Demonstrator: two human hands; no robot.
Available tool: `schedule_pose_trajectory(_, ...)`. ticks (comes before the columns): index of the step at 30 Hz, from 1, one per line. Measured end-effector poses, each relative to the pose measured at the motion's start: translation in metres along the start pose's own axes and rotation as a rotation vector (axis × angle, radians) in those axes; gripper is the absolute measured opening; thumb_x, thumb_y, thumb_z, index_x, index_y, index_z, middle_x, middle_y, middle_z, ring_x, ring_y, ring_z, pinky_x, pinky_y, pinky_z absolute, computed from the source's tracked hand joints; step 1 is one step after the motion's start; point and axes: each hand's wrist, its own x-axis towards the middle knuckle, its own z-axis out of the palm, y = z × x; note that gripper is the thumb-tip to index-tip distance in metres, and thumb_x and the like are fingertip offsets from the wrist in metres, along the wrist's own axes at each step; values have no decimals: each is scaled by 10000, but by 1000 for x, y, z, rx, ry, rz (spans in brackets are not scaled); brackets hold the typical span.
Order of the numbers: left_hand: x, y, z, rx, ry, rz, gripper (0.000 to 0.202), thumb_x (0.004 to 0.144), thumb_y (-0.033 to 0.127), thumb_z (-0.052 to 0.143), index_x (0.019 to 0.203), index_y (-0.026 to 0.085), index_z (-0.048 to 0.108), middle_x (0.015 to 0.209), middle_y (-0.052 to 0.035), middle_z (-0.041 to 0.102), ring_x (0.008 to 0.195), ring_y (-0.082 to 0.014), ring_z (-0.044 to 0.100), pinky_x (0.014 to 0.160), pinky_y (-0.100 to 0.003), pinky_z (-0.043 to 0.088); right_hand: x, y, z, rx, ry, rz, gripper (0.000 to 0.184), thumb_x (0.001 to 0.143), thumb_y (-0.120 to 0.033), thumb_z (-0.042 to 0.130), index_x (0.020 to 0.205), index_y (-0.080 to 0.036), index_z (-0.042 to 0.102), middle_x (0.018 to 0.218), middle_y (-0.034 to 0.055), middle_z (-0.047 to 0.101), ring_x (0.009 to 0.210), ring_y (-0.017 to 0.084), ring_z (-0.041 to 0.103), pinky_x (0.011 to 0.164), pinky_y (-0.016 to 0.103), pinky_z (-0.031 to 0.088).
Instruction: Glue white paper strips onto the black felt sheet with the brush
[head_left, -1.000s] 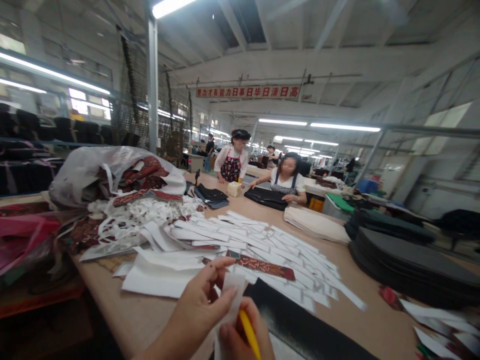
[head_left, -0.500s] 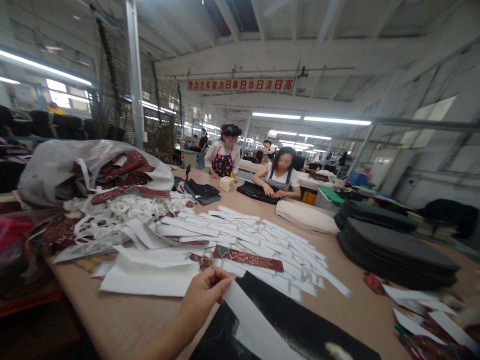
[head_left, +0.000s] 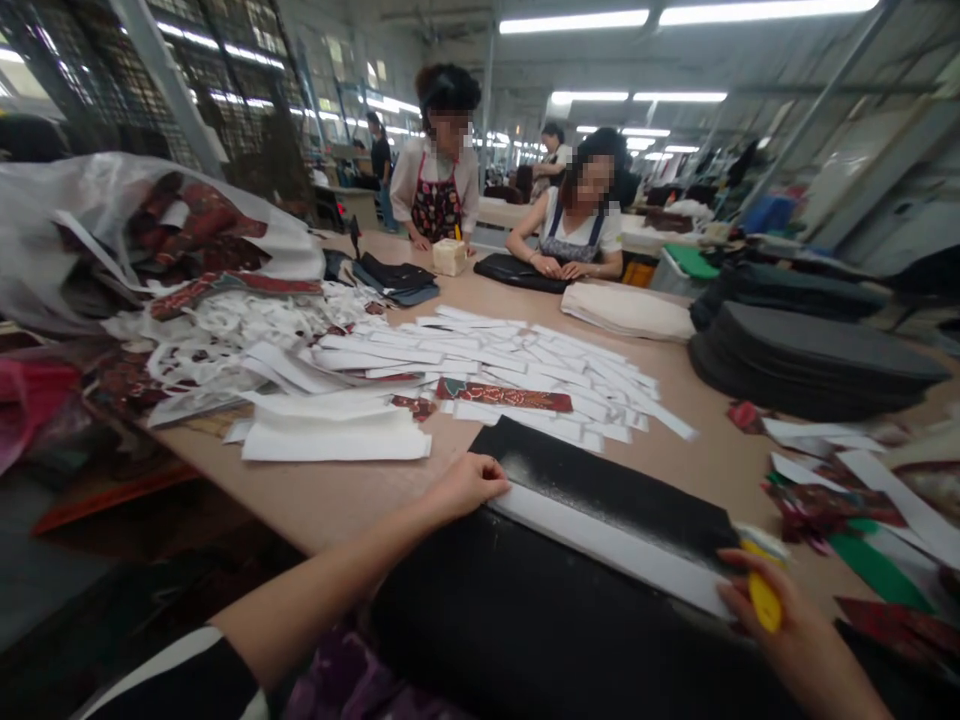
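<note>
White strip (head_left: 611, 545), held up a second ago, is now lying flat across the near black sheet (head_left: 615, 485), the left hand (head_left: 469, 485) holding down its left end with curled fingers and the right hand (head_left: 772, 620), closed around a yellow tool (head_left: 763, 598), touching its right end.

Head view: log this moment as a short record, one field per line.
left grip: fingers curled down on the left end of the white strip
right grip: closed round a yellow tool at the strip's right end
under the strip: black sheet on the table
beyond it: spread of cut white strips, one red patterned strip among them
right side: stack of dark panels
far side: co-worker with hands on a dark piece
</note>
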Motion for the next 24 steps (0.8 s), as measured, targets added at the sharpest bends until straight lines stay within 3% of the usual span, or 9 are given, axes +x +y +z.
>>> schedule_pose_trajectory(4, 7, -2, -1, 191, -61, -3, 138, 664, 278, 597, 658, 143, 624, 611, 9, 591, 585, -122, 520, 539, -221, 350, 4, 3, -3, 99, -143, 63, 423, 694, -540, 446, 999, -254, 508, 713, 7, 545, 511, 161, 554, 507, 307, 480)
schedule_pose_trajectory(12, 11, 3, -3, 451, -95, -17, 121, 688, 261, 579, 679, 161, 647, 638, -3, 618, 631, -140, 559, 530, -220, 334, 14, 9, -5, -56, -254, 67, 405, 709, -495, 478, 1041, -265, 501, 725, 9, 615, 550, 176, 594, 542, 288, 463)
schedule_pose_trajectory(19, 7, 7, -2, 573, -78, -5, 122, 709, 265, 561, 710, 193, 659, 706, -9, 643, 672, -151, 583, 554, -225, 355, 15, 10, -5, -135, -255, 77, 399, 716, -499, 482, 1050, -284, 519, 793, 21, 655, 686, 212, 638, 590, 287, 471)
schedule_pose_trajectory(24, 4, 10, 1, 647, -53, 2, 129, 725, 254, 537, 712, 195, 651, 765, -20, 655, 734, -163, 591, 599, -232, 376, 14, 8, 0, -164, -235, 89, 398, 724, -502, 463, 1053, -286, 526, 800, 31, 643, 641, 215, 629, 571, 302, 462)
